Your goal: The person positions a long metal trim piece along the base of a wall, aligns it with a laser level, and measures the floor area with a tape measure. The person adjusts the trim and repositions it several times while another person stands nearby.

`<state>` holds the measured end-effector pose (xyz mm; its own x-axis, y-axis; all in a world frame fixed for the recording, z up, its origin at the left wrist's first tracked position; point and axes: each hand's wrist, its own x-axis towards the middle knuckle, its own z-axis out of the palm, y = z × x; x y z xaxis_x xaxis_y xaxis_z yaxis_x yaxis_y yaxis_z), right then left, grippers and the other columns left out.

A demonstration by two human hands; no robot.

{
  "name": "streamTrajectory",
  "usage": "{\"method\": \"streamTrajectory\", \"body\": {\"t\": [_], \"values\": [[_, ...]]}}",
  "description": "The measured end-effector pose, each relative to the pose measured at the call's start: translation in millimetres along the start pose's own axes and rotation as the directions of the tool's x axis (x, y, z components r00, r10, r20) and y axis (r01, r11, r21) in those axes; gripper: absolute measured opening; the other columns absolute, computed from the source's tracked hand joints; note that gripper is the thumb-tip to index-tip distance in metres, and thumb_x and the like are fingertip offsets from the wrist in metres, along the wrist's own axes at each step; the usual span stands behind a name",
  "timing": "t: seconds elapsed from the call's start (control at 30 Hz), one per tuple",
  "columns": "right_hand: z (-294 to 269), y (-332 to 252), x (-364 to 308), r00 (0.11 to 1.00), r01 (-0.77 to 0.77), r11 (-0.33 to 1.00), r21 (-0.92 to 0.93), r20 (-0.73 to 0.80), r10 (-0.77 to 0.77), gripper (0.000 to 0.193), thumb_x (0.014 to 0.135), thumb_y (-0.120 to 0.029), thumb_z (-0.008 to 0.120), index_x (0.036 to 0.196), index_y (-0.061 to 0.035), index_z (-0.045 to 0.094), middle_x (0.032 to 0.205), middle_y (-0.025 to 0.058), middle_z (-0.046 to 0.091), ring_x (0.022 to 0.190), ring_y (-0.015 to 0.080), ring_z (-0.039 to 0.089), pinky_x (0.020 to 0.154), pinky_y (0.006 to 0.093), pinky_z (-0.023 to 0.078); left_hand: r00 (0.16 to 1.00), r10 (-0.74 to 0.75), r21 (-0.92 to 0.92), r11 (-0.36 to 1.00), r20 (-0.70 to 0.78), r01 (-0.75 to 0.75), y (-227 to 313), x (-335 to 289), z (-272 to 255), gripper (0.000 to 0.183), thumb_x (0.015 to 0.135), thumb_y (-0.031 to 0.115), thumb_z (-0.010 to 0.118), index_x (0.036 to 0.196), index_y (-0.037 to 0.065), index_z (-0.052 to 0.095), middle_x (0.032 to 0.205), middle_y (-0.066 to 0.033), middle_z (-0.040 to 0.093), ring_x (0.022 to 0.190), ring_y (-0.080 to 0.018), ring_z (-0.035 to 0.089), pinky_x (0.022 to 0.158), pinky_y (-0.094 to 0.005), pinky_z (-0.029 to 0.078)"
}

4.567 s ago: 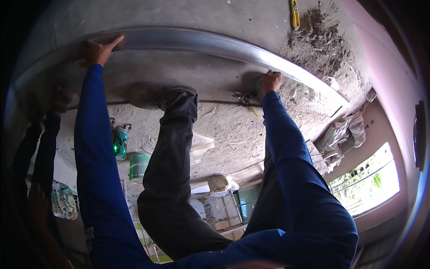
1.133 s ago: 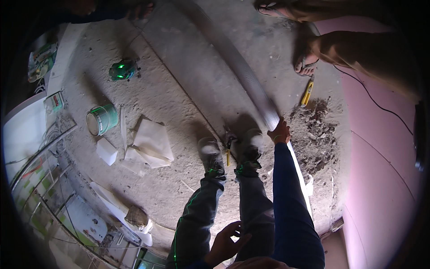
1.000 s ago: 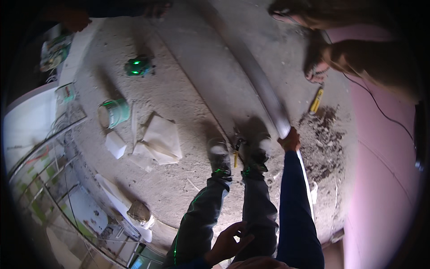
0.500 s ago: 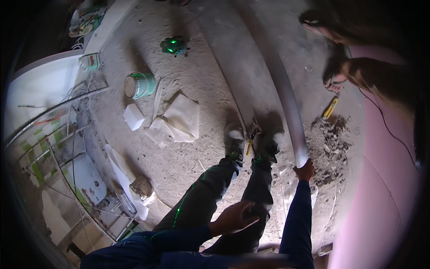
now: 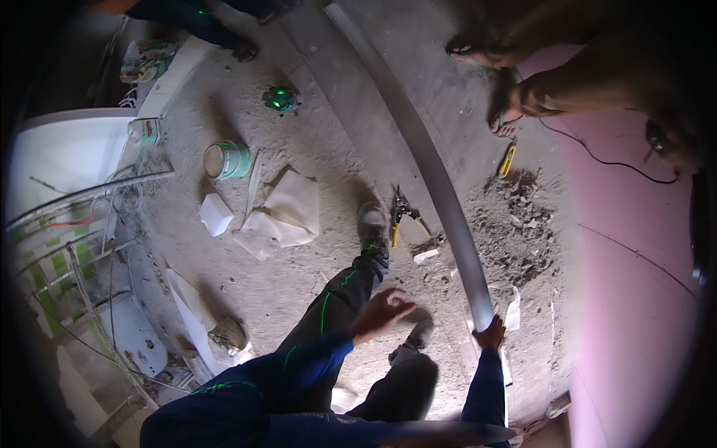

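Metal strip [image 5: 437,175], far end cut off, near end in right hand [image 5: 491,334] grip.

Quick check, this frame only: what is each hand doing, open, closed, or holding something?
Left hand: free above the knee, fingers loosely curled, holding nothing.
Right hand: closed on the near end of the long grey metal strip.
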<state>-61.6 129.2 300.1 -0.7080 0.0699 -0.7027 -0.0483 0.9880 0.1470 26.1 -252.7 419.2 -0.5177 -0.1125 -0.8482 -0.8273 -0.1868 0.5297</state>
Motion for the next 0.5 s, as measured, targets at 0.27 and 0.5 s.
{"method": "streamTrajectory", "body": {"t": [0.27,0.5], "values": [[42,155,-139,1.0,0.011,0.999,0.039,0.023,-0.012,0.07,0.055,-0.029,0.083,0.112,-0.0087,0.049,0.11,0.0141,0.057,0.106,0.0393,0.055,0.088,0.0518,0.053,0.99,0.08,0.012,0.997,-0.118,-0.079,-58,54,102,0.049,0.089,0.049,0.065,0.076,0.003,0.059,0.063,-0.0045,0.052,0.062,-0.0127,0.049,0.057,-0.0345,0.04],[67,313,-270,0.991,0.133,0.99,0.049,-0.015,-0.133,0.075,0.053,-0.032,0.085,0.113,-0.0072,0.048,0.11,0.0184,0.059,0.103,0.0414,0.057,0.088,0.0533,0.05,0.989,-0.014,-0.089,0.996,-0.145,0.001,-96,4,223,0.071,0.077,0.059,0.073,0.084,-0.01,0.066,0.083,-0.021,0.066,0.079,-0.0207,0.059,0.07,-0.0419,0.046]]}}
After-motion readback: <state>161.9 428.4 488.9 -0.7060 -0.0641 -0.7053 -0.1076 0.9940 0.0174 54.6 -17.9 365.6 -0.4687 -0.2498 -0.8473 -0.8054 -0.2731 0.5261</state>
